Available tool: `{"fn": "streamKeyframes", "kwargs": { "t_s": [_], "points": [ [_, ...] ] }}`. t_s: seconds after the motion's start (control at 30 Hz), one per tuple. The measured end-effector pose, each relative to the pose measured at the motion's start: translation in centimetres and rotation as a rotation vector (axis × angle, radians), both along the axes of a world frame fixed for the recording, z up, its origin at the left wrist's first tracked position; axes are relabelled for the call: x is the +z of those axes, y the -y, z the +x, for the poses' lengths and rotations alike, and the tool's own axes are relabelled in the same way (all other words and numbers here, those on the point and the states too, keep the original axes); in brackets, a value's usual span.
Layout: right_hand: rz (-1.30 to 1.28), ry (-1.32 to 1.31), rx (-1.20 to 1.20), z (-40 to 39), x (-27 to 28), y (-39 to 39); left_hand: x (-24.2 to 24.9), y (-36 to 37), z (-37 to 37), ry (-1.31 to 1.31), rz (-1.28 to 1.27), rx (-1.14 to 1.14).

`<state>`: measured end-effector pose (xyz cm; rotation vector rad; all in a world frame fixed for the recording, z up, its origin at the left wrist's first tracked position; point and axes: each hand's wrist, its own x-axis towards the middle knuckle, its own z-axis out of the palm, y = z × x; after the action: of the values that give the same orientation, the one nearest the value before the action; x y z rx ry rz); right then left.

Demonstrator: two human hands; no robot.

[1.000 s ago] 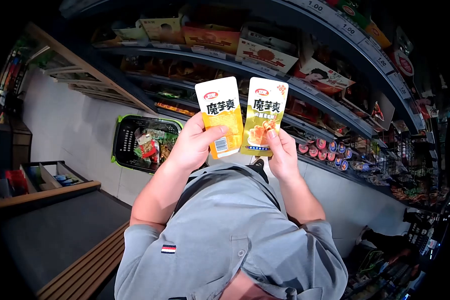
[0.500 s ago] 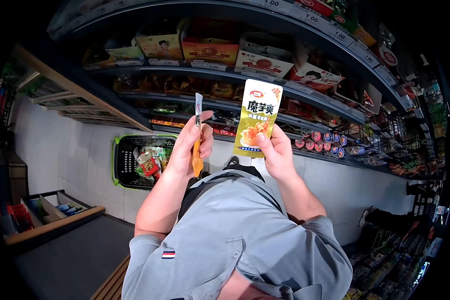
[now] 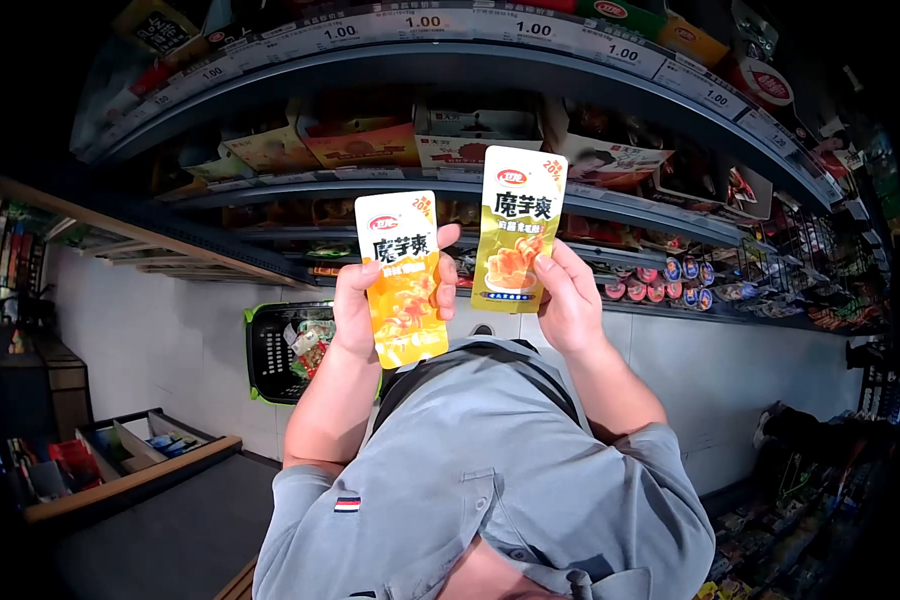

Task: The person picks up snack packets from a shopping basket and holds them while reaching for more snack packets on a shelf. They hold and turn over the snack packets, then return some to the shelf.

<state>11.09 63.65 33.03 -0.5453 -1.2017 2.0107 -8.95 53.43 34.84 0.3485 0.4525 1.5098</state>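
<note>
My left hand (image 3: 355, 305) holds a yellow-orange snack packet (image 3: 407, 290) upright, its printed front facing the camera, with the thumb on the left edge and fingers behind and at the right edge. An olive-green snack packet (image 3: 515, 235) is pinched along its lower right edge by my right hand (image 3: 570, 300), front also facing the camera. The two packets are side by side with a gap between them, and the green one is slightly higher.
Shelves (image 3: 410, 60) with price labels and boxed snacks curve across the top. A black and green basket (image 3: 270, 350) holding packets stands on the floor at left. Colourful round-ended packs (image 3: 660, 283) sit right. A person's shoe and dark leg (image 3: 790, 425) show far right.
My left hand has turned the yellow packet from edge-on to face the camera. The camera view has shifted, and the basket appears further right and lower.
</note>
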Motion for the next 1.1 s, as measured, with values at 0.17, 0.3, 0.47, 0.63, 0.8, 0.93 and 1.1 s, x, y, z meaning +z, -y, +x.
{"fn": "streamKeyframes", "kwargs": {
  "t_s": [0.17, 0.3, 0.47, 0.63, 0.8, 0.93, 1.1],
  "points": [
    [0.002, -0.041, -0.042, 1.6, -0.3, -1.6, -0.1, -2.9, 0.1, -0.007, 0.085, -0.081],
    [0.043, -0.008, -0.09, 3.1, -1.1, -2.4, 0.3, -4.7, 0.1, -0.016, 0.14, -0.134],
    [0.112, 0.011, -0.124, 3.2, -1.4, -3.1, 0.8, -6.3, -0.5, -0.016, 0.139, -0.158],
    [0.175, 0.034, -0.124, 1.6, -1.3, -3.0, 1.6, -6.1, -1.6, 0.003, 0.083, -0.126],
    [0.186, 0.042, -0.145, -0.6, -0.7, -2.5, 1.2, -5.5, -3.8, -0.102, 0.047, -0.156],
    [0.207, 0.06, -0.154, -2.1, -0.5, -2.1, 1.9, -4.4, -5.0, -0.308, 0.015, -0.128],
    [0.184, 0.076, -0.166, -3.5, 0.0, -1.2, 2.1, -3.6, -6.4, -0.328, 0.027, -0.137]
  ]
}}
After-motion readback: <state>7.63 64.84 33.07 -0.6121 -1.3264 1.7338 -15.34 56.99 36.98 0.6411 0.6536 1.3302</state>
